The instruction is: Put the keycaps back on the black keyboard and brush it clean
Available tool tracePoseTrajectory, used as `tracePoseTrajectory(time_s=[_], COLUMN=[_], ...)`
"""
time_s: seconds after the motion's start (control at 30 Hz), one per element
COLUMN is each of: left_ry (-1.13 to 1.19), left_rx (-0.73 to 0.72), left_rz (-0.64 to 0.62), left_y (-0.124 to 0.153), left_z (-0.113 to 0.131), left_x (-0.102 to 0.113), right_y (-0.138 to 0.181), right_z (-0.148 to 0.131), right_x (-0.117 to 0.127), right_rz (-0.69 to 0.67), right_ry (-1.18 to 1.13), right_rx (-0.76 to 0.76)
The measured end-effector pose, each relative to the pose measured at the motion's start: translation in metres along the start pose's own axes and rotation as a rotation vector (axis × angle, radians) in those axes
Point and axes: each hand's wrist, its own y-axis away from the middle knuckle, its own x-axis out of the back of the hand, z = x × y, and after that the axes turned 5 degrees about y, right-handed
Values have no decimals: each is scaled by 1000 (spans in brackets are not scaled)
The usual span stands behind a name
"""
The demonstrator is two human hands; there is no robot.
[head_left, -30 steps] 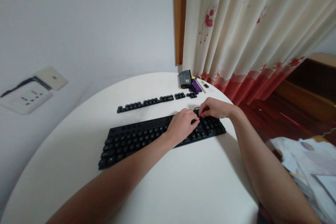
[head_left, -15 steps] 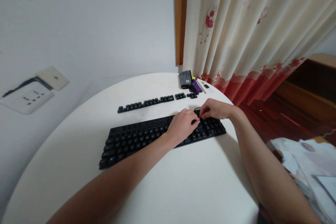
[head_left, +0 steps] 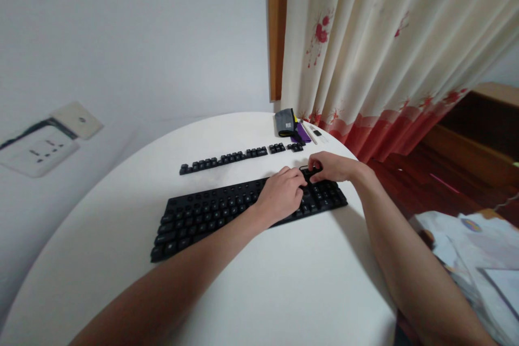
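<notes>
Black keyboard (head_left: 227, 211) at frame centre on round white table (head_left: 284, 292). Left hand (head_left: 281, 194) curled over right-side keys, bracing board. Right hand (head_left: 330, 167) at top right corner, fingertips pinched on small dark piece, possibly keycap. Pulled keycaps (head_left: 227, 159) rowed behind, preserving order.

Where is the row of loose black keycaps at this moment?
In the head view, the row of keycaps lies on the white table, just beyond the keyboard, left of the grey pouch.
</notes>
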Motion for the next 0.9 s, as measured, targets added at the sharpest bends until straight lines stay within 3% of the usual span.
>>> tracePoseTrajectory(time_s=[0.33, 0.47, 0.57, 0.67, 0.8, 0.9], left_ry=[-72, -51, -54, -74, -91, -95], left_rx=[-6, 15, 35, 49, 26, 27], left_rz=[-77, -71, -46, -32, -35, -37], left_y=[5, 4, 4, 4, 4, 4], left_z=[2, 5, 6, 6, 5, 5], left_x=[2, 3, 3, 3, 3, 2], right_y=[-2, 0, -2, -8, -22, -30], right_z=[-5, 4, 11, 14, 15, 12], right_x=[-1, 0, 0, -2, -7, -13], right_rz=[-6, 4, 124, 315, 545, 609], right_ry=[119, 14, -132, -185, -170, -63], right_rx=[-59, 48, 95, -2, -152, -174])
